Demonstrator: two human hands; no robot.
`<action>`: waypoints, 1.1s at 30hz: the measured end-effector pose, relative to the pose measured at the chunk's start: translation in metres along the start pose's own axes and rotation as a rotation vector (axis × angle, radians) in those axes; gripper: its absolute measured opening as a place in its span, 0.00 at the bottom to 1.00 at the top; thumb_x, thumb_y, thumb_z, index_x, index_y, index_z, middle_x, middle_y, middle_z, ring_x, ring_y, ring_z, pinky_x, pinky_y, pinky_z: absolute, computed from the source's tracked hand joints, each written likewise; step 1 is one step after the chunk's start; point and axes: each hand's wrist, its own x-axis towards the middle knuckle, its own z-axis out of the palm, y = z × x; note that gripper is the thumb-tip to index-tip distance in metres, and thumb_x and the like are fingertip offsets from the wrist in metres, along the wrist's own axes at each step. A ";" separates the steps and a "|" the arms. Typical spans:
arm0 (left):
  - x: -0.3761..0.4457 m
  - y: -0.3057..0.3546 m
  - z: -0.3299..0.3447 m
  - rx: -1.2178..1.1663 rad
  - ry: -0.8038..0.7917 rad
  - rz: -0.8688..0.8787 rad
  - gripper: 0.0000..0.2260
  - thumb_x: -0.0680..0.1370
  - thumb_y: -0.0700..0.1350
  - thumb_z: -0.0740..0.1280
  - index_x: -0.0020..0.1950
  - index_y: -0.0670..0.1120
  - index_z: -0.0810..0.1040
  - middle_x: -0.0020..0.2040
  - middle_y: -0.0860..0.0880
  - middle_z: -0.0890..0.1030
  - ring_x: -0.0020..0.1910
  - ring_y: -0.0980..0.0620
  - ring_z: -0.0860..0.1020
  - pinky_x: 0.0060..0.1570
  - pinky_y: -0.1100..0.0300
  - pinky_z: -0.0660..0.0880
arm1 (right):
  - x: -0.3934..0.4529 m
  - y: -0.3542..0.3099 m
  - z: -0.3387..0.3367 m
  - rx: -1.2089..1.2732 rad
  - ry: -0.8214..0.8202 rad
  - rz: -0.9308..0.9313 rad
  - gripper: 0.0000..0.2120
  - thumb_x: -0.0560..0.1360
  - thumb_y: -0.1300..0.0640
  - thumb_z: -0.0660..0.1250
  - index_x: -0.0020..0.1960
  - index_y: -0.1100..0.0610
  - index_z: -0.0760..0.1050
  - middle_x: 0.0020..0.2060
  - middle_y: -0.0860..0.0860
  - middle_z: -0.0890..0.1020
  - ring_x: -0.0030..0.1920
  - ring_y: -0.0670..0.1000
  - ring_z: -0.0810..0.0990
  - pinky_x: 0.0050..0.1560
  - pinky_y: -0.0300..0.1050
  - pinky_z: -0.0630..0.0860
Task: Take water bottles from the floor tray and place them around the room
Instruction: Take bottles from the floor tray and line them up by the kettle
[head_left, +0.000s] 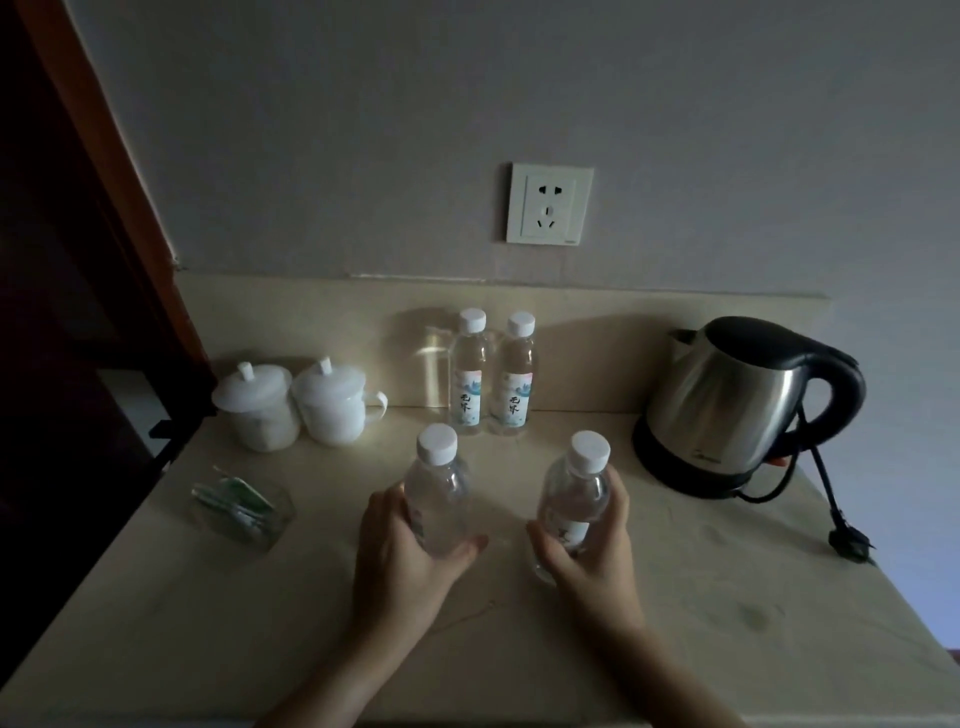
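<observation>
1. While both bottles stood upright over the worktop (675, 597), the left hand (400, 561) gripped the left water bottle (436, 493).
2. The right hand (592, 566) gripped the right water bottle (574, 499), fingers curled round it.

dim light falls on a beige counter (675, 597) under a grey wall (363, 130) with a white socket (549, 203).

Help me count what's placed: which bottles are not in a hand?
The two back bottles by the wall stand free; the front two are gripped, one by the left hand, one by the right hand.
</observation>
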 end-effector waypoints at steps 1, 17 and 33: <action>-0.003 0.000 0.000 0.050 0.035 -0.020 0.30 0.54 0.56 0.83 0.49 0.50 0.72 0.42 0.54 0.75 0.41 0.51 0.76 0.40 0.57 0.74 | -0.001 0.003 -0.002 -0.033 -0.038 0.029 0.39 0.65 0.50 0.76 0.66 0.29 0.58 0.58 0.38 0.79 0.55 0.38 0.80 0.50 0.27 0.73; 0.054 -0.024 0.016 -0.131 -0.020 -0.110 0.28 0.66 0.56 0.75 0.61 0.59 0.66 0.54 0.53 0.81 0.52 0.51 0.82 0.51 0.48 0.80 | 0.057 0.053 -0.003 -0.674 0.030 0.197 0.34 0.70 0.39 0.71 0.62 0.62 0.67 0.55 0.60 0.80 0.59 0.62 0.75 0.54 0.54 0.75; 0.093 -0.018 0.038 -0.046 0.097 -0.113 0.27 0.65 0.51 0.81 0.58 0.46 0.75 0.51 0.48 0.76 0.49 0.46 0.77 0.49 0.52 0.77 | 0.092 0.066 0.000 -0.498 0.098 0.238 0.22 0.70 0.45 0.75 0.49 0.48 0.62 0.46 0.49 0.77 0.51 0.57 0.78 0.43 0.47 0.70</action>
